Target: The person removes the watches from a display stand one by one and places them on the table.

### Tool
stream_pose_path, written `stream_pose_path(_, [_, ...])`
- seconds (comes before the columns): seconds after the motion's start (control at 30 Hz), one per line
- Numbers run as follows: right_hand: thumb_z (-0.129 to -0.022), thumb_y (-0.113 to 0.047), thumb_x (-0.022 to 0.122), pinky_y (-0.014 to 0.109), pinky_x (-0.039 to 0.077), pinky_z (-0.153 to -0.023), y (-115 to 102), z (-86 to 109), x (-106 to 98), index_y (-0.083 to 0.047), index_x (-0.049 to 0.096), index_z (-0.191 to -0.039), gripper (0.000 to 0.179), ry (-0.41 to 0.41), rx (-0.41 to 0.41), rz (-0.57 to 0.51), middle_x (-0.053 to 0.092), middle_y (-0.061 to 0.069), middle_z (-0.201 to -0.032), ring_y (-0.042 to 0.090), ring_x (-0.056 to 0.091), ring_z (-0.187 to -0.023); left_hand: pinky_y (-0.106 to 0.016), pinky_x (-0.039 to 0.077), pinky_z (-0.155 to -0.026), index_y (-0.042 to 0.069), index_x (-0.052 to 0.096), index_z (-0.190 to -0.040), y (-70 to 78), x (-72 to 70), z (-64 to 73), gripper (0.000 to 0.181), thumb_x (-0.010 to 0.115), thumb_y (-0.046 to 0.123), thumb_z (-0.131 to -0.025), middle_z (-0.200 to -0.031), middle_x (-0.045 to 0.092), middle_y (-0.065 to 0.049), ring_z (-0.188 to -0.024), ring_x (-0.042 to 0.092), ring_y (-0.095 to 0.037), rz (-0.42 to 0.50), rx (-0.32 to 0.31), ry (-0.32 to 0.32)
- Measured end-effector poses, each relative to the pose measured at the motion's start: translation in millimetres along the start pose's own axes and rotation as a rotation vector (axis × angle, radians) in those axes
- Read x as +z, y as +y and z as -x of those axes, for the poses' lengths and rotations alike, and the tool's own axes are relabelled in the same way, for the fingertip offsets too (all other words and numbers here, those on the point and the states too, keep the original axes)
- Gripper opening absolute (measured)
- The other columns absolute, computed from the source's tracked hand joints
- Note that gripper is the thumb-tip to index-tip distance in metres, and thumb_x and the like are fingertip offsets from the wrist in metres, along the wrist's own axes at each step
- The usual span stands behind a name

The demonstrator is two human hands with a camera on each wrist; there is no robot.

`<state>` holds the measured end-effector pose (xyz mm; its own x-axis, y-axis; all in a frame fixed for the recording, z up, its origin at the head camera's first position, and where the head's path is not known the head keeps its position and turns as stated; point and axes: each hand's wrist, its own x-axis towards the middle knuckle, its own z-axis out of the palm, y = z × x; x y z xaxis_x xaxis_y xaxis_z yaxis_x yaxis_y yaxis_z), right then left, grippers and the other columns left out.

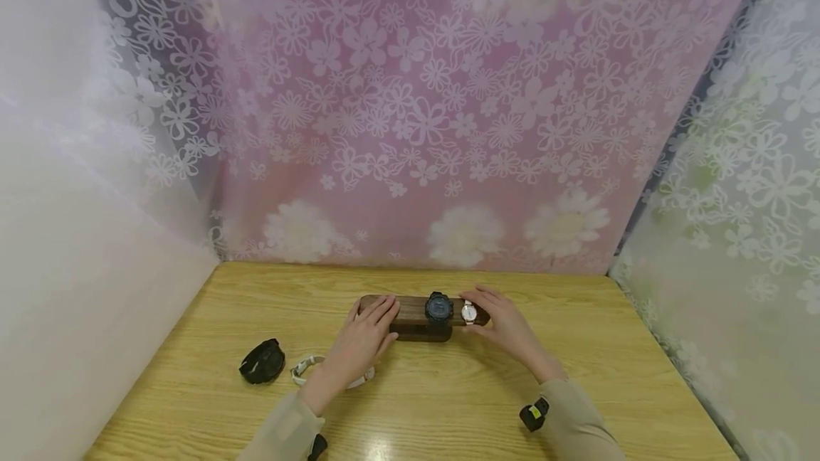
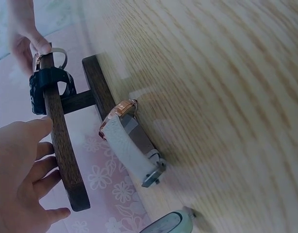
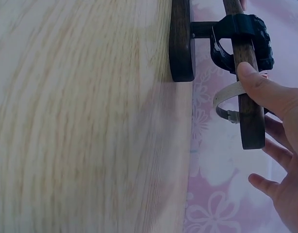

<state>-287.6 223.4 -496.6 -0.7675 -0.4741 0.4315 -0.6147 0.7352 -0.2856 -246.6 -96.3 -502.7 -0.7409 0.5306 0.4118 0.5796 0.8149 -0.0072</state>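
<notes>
The right hand (image 1: 507, 324) pinches the wooden watch stand (image 1: 412, 311) beside the white-strapped watch (image 1: 469, 314); the left hand (image 1: 359, 341) seemingly holds the stand's other end.

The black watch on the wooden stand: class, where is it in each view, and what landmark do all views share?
Head: black watch below, slightly right of centre.
Left wrist: black watch, upper left.
Right wrist: black watch, upper right.
Shared landmark: the wooden stand bearing it.

Dark brown wood-grained watch stand (image 1: 412, 310), black sports wristwatch (image 1: 438, 308), white-dialled wristwatch (image 1: 469, 314) with pale strap, white-strapped rose-gold wristwatch (image 2: 128, 148), yellow wood-grained table (image 1: 474, 404), pink backdrop (image 1: 423, 123) with white flowers, beige sleeves (image 1: 282, 429)
</notes>
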Motion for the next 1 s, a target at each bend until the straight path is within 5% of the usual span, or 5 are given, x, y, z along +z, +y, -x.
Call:
stream_pose_path(0.67, [-0.077,-0.018,0.088,0.067,0.044,-0.101,13,14.4,-18,-0.007,0.063,-0.137,0.066,0.028,-0.022,0.004,0.063,0.018,-0.136,0.047,0.05,-0.131,-0.061,0.036,-0.114,0.009,0.05,-0.15,2.8,-1.5,0.5,0.055,0.06,0.035,-0.103,-0.155,0.048,-0.009,-0.143,0.045,-0.026,-0.018,0.0,-0.005])
stream_pose_path(1.0, [-0.078,-0.018,0.088,0.066,0.046,-0.1,21,26.5,-29,-0.009,0.067,-0.133,0.06,0.032,0.05,0.007,0.066,0.016,-0.132,0.044,0.052,-0.131,-0.061,0.036,-0.114,0.009,0.05,-0.151,2.4,-1.8,0.3,0.056,0.061,0.035,-0.103,-0.155,0.048,-0.01,-0.143,0.045,-0.027,-0.008,-0.012,-0.008])
